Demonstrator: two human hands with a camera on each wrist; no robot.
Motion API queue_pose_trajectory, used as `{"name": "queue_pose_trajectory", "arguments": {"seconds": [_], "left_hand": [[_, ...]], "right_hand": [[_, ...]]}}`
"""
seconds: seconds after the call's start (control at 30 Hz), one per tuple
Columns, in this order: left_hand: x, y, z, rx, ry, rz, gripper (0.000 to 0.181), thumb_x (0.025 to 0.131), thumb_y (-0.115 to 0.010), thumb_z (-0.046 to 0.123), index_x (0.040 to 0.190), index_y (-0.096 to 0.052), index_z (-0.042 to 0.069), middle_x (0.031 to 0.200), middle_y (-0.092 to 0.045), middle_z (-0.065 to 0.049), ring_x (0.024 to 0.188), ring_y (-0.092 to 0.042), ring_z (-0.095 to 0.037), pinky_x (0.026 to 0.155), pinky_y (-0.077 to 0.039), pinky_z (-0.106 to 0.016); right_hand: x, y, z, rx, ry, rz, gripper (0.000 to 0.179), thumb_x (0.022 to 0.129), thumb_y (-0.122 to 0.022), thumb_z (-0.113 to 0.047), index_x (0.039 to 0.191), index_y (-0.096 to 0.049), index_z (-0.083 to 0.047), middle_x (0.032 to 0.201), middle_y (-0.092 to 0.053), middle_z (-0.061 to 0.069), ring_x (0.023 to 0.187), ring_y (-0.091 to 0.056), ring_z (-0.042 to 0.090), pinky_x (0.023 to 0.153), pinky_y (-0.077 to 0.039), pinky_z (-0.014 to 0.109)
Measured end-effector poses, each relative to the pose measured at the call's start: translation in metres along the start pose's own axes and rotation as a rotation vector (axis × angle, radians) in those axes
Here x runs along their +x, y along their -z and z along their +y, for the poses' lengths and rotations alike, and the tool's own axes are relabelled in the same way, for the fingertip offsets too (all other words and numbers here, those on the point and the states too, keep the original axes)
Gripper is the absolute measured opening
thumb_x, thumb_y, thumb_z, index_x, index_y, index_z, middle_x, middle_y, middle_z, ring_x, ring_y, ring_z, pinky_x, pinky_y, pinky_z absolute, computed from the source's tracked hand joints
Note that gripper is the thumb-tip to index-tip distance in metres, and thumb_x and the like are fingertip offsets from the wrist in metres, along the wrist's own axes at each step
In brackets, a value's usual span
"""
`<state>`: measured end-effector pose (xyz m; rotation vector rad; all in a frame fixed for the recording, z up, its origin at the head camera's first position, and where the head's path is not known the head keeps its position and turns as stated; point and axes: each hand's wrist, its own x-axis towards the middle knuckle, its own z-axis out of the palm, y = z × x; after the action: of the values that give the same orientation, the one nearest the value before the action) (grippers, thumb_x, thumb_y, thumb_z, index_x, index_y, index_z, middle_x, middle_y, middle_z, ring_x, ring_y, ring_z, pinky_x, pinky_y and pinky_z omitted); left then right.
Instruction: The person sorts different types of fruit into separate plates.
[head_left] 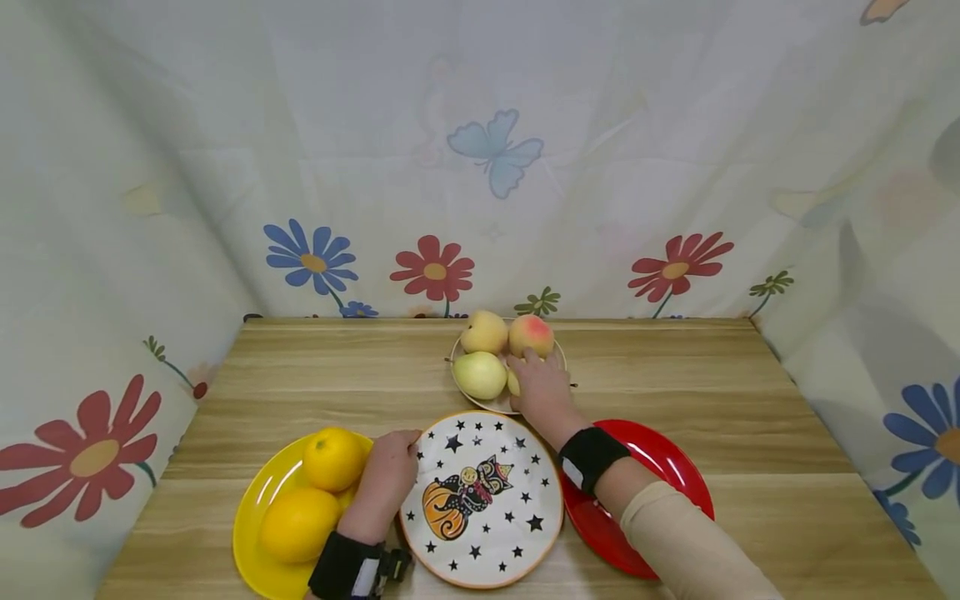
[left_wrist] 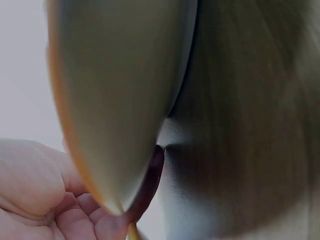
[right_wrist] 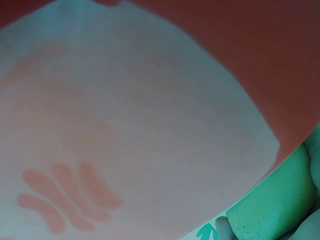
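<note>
My left hand grips the left rim of a round white plate printed with black stars and a cat on a pumpkin. In the left wrist view, the fingers curl at the plate's orange edge. At the far side, my right hand reaches over a pale fruit plate and holds a yellow-green pear, mostly covered by the hand. That pear shows between fingers at the right wrist view's lower right. Another pear and two peaches share that plate.
A yellow plate with several lemons lies at the left. Under my right forearm is a red plate, partly hidden. Beyond the wooden table hangs a flowered curtain.
</note>
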<state>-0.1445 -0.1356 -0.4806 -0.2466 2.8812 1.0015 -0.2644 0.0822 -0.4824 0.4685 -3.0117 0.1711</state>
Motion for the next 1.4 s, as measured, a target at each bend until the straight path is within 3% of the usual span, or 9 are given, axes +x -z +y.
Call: {"name": "queue_pose_trajectory", "arguments": {"seconds": [0.4,0.57,0.7,0.93,1.17,1.27,1.4], "left_hand": [[-0.001,0.000,0.001,0.006,-0.021,0.009,0.027,0.093,-0.054,0.002,0.118,-0.063,-0.003,0.107,-0.067,-0.015,0.081,-0.060,-0.021,0.076,-0.055,-0.037],[0.000,0.000,0.001,0.018,-0.036,0.018,0.026,0.093,-0.055,0.002,0.117,-0.064,-0.003,0.104,-0.068,-0.015,0.078,-0.060,-0.020,0.075,-0.055,-0.036],[0.000,0.000,0.001,0.033,-0.043,0.022,0.026,0.093,-0.056,0.002,0.116,-0.064,-0.003,0.106,-0.068,-0.016,0.081,-0.061,-0.021,0.077,-0.055,-0.038],[0.001,0.000,0.000,0.037,-0.035,0.021,0.026,0.094,-0.055,0.004,0.118,-0.064,-0.003,0.108,-0.068,-0.015,0.087,-0.063,-0.022,0.080,-0.054,-0.039],[0.000,0.000,-0.002,0.013,-0.039,0.017,0.026,0.094,-0.054,0.004,0.118,-0.064,-0.002,0.108,-0.068,-0.015,0.084,-0.062,-0.020,0.078,-0.055,-0.038],[0.000,-0.001,-0.002,0.009,-0.044,0.018,0.026,0.094,-0.055,0.004,0.118,-0.064,-0.002,0.108,-0.068,-0.015,0.084,-0.062,-0.020,0.078,-0.055,-0.038],[0.000,-0.001,-0.003,0.013,-0.044,0.022,0.026,0.094,-0.055,0.004,0.118,-0.064,-0.002,0.108,-0.068,-0.015,0.087,-0.063,-0.021,0.079,-0.054,-0.039]], "right_hand": [[0.000,0.001,0.003,-0.006,0.029,0.017,0.065,0.074,-0.077,-0.031,0.133,-0.052,-0.022,0.126,-0.052,0.010,0.111,-0.047,0.045,0.071,-0.050,0.057],[0.001,0.000,0.003,-0.002,0.024,0.025,0.061,0.072,-0.077,-0.029,0.128,-0.056,-0.021,0.122,-0.053,0.010,0.105,-0.049,0.041,0.069,-0.050,0.055],[0.002,0.002,0.005,0.013,0.007,0.018,0.060,0.068,-0.077,-0.028,0.124,-0.058,-0.021,0.120,-0.053,0.010,0.109,-0.048,0.042,0.068,-0.049,0.054],[0.001,0.016,0.005,0.059,-0.018,-0.010,0.061,0.067,-0.077,-0.028,0.124,-0.057,-0.020,0.123,-0.051,0.008,0.106,-0.051,0.039,0.068,-0.048,0.052],[-0.004,0.031,0.000,0.085,0.007,0.003,0.062,0.066,-0.080,-0.031,0.123,-0.058,-0.020,0.120,-0.053,0.007,0.100,-0.052,0.036,0.062,-0.049,0.050],[-0.005,0.033,-0.003,0.098,0.032,0.022,0.062,0.065,-0.081,-0.032,0.122,-0.059,-0.022,0.119,-0.054,0.006,0.099,-0.051,0.035,0.063,-0.049,0.048],[-0.007,0.035,-0.008,0.075,0.106,0.059,0.063,0.064,-0.081,-0.033,0.121,-0.061,-0.018,0.115,-0.056,0.007,0.096,-0.052,0.032,0.081,-0.045,0.049]]}}
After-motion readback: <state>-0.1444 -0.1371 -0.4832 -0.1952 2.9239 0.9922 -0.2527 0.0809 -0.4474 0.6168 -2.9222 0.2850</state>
